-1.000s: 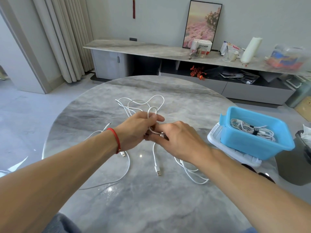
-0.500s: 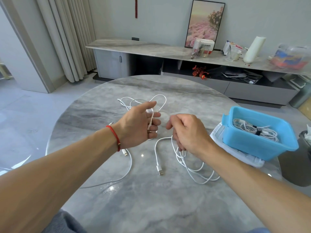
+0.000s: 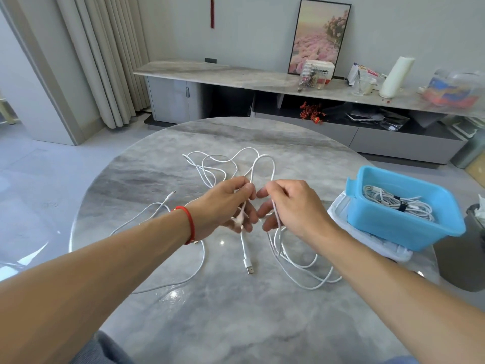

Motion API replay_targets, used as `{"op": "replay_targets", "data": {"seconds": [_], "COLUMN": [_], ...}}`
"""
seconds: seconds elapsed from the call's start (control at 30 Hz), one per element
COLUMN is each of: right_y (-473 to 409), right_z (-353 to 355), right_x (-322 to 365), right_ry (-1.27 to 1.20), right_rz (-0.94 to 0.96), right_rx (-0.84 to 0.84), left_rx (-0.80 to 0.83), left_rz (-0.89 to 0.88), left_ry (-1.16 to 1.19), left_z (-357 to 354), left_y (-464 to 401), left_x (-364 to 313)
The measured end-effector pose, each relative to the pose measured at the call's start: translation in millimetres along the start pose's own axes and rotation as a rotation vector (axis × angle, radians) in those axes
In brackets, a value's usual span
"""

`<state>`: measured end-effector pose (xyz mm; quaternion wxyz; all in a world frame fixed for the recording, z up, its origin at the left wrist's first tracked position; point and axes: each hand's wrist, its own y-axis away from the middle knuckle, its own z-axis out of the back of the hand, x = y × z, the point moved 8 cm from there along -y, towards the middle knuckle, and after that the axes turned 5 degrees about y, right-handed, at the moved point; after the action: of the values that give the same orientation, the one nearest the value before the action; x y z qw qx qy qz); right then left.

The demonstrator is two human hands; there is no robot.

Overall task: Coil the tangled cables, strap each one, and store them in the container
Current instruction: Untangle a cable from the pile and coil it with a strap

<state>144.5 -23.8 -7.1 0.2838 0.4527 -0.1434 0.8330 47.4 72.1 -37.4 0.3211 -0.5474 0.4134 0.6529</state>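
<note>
now the left hand [image 3: 223, 203] and right hand [image 3: 291, 206] each pinch the tangled white charging cable [image 3: 262, 164] above the round grey marble table [image 3: 236, 324]. beside them sits the blue plastic container [image 3: 401, 224].

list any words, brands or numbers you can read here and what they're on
"...sonic": the end of a brand name on the white box on the sideboard; a clear holder hides its first letters.
A smaller line under that brand: too small to read.
Print on the packet beside the white roll: blurred, not readable.
Blue container, cables, USB plug, both hands, framed picture: no text visible.
</note>
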Motion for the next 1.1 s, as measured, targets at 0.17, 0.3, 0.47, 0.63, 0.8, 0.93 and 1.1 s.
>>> {"op": "replay_targets", "data": {"seconds": [0.17,0.3,0.47,0.63,0.8,0.93,1.1], "right_y": [-0.4,-0.2,2.2,4.1,6.7,4.8,3.5], "right_z": [0.7,-5.5,-10.6,18.2,26.5,11.0,5.7], "right_x": [6.7,12.8,14.7,21.0,32.3,21.9,18.2], "right_ry": [0.268,0.362,0.435,0.268,0.071,-0.088,-0.155], "right_rz": [0.063,0.125,0.195,0.161,0.267,0.176,0.136], "right_rx": [-0.053,-0.031,0.007,-0.168,-0.169,-0.015,0.023], "left_rx": [-0.004,-0.024,-0.026,-0.082,-0.042,0.034,0.100], "left_rz": [0.003,0.019,-0.002,-0.079,-0.098,-0.115,-0.170], "left_ry": [0.200,0.284,0.263,0.035,-0.037,0.061,-0.009], "left_z": [-2.8,-2.4,-7.5,2.4,2.3,-7.3,-11.0], "left_y": [3.9,6.4,3.5,-0.4,1.3,4.0,6.7], "left_x": [-5.9,-3.4,-3.6,-4.9,-6.7,-11.3,-15.6]}}
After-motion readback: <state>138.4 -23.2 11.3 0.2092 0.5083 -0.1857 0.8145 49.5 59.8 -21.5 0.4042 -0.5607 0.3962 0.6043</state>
